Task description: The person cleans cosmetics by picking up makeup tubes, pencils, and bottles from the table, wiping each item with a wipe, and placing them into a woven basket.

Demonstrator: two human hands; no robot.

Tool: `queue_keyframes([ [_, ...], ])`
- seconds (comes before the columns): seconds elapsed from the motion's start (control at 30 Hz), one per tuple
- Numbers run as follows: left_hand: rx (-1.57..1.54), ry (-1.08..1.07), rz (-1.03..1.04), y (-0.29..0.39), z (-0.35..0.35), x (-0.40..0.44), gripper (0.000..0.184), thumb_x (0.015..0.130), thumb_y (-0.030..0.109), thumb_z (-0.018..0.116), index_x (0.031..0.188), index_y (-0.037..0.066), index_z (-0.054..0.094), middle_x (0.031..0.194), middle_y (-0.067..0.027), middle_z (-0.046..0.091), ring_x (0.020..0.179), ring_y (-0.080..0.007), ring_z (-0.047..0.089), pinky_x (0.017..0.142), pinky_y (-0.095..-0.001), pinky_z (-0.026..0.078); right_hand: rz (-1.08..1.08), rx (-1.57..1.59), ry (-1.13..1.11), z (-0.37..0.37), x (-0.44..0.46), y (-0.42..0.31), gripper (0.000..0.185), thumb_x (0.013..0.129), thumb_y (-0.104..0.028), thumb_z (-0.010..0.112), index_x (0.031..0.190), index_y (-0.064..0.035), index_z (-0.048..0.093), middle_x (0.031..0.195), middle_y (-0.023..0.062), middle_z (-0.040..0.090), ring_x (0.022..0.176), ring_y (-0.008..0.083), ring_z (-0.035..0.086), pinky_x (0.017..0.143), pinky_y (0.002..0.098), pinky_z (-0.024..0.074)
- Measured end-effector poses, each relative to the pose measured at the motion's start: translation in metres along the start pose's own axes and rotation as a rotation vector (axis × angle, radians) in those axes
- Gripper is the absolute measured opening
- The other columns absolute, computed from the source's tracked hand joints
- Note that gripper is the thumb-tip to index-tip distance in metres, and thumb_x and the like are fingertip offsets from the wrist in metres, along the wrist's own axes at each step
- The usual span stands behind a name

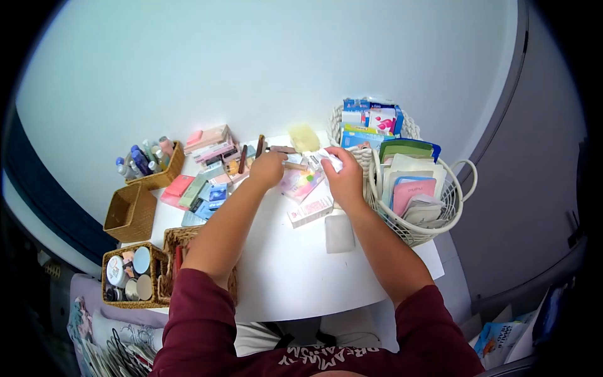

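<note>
My left hand (269, 168) is closed at the back middle of the white table (282, 264), its fingers largely hidden from me. Near its fingertips are a pale slim stick (295, 166) and a brownish slim item (282, 149); whether it grips either one, I cannot tell. Facing it, my right hand (345, 173) is closed around a small white packet (333, 161). Below and between the hands lies a pink, colourful pouch (300, 183). A white-and-pink carton (310, 212) rests in front of the pouch, with a greyish flat case (340, 234) closer to me.
On the right stand a white wire basket (461, 188) of packets and a woven basket (411, 129) of boxes. Wicker baskets (130, 210) with bottles and jars line the left. Cosmetic boxes (210, 147) are stacked by the wall, beside a yellow pouch (304, 137).
</note>
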State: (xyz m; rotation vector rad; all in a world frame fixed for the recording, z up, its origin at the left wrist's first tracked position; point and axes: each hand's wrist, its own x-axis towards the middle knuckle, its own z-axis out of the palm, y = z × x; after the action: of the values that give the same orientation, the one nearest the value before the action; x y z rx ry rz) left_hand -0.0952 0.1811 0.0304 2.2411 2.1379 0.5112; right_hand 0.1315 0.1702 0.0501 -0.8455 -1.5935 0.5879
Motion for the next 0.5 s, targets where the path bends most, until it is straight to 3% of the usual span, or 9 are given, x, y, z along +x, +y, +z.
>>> queue_keyframes([
  [0.13, 0.277, 0.023, 0.076, -0.003, 0.026, 0.019, 0.021, 0.084, 0.018, 0.063, 0.102, 0.016, 0.073, 0.113, -0.0121, 0.063, 0.106, -0.0301, 0.062, 0.087, -0.0426, 0.052, -0.004, -0.026, -0.013, 0.009, -0.003, 0.009, 0.022, 0.082, -0.008, 0.069, 0.103, -0.0047, 0.066, 0.098, 0.0143, 0.067, 0.090, 0.0314, 0.065, 0.079, 0.0366, 0.0504],
  [0.27, 0.292, 0.054, 0.104, -0.009, 0.052, 0.034, 0.016, 0.084, 0.023, 0.064, 0.095, 0.014, 0.073, 0.109, -0.0098, 0.062, 0.106, -0.0281, 0.061, 0.086, -0.0421, 0.052, 0.063, -0.008, -0.063, 0.015, -0.008, 0.008, 0.021, 0.081, -0.007, 0.069, 0.102, -0.0035, 0.066, 0.097, 0.0144, 0.067, 0.088, 0.0308, 0.065, 0.076, 0.0366, 0.0508],
  [0.37, 0.336, 0.060, 0.118, 0.001, 0.045, 0.029, 0.016, 0.085, 0.023, 0.063, 0.094, 0.015, 0.073, 0.111, -0.0091, 0.062, 0.108, -0.0280, 0.060, 0.084, -0.0427, 0.051, 0.033, -0.027, -0.055, 0.014, -0.012, 0.012, 0.021, 0.081, -0.007, 0.069, 0.102, -0.0028, 0.066, 0.096, 0.0149, 0.067, 0.087, 0.0310, 0.065, 0.076, 0.0367, 0.0507],
  [0.4, 0.386, 0.165, 0.198, 0.001, 0.040, 0.027, 0.016, 0.086, 0.023, 0.062, 0.094, 0.016, 0.073, 0.105, -0.0100, 0.064, 0.100, -0.0288, 0.063, 0.081, -0.0426, 0.052, 0.027, -0.020, -0.055, 0.012, -0.014, 0.011, 0.021, 0.081, -0.007, 0.069, 0.102, -0.0028, 0.066, 0.096, 0.0147, 0.067, 0.087, 0.0306, 0.065, 0.077, 0.0364, 0.0507],
  [0.5, 0.250, 0.050, 0.029, 0.011, 0.017, 0.022, 0.023, 0.087, 0.018, 0.058, 0.105, 0.013, 0.071, 0.107, -0.0116, 0.067, 0.104, -0.0281, 0.062, 0.088, -0.0398, 0.050, 0.013, 0.028, -0.076, 0.003, -0.020, 0.002, 0.021, 0.081, -0.007, 0.070, 0.102, -0.0025, 0.066, 0.097, 0.0140, 0.067, 0.088, 0.0292, 0.065, 0.077, 0.0355, 0.0505],
])
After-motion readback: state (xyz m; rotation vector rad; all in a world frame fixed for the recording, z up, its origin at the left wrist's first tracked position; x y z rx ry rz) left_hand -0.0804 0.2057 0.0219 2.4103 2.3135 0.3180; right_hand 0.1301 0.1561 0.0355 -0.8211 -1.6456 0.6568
